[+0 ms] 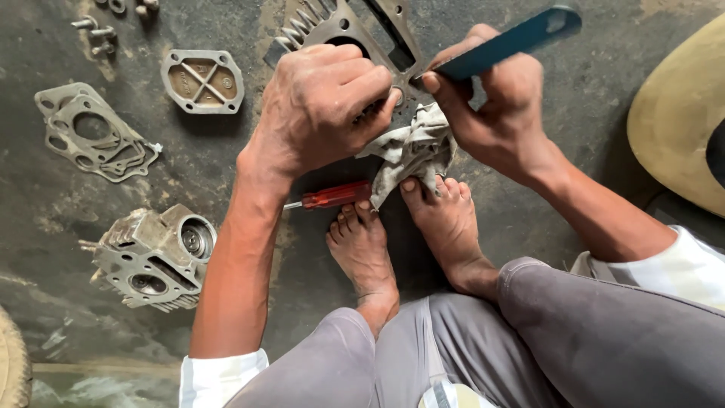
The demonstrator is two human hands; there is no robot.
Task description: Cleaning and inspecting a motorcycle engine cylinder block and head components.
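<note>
My left hand (321,109) presses down on a finned metal engine cylinder block (340,26) that rests on the dark floor. It also pins a dirty grey rag (411,151) against the block. My right hand (491,113) grips a blue-handled tool (506,44) whose tip meets the block's flat face next to my left fingertips. The tool's working end is hidden between the hands. My bare feet (411,227) sit just below the rag.
A red-handled screwdriver (332,196) lies by my toes. A cylinder head (155,257) stands at lower left. A metal cover plate (202,79), a thin gasket (94,132) and loose bolts (98,34) lie at upper left. A tan curved object (680,113) fills the right edge.
</note>
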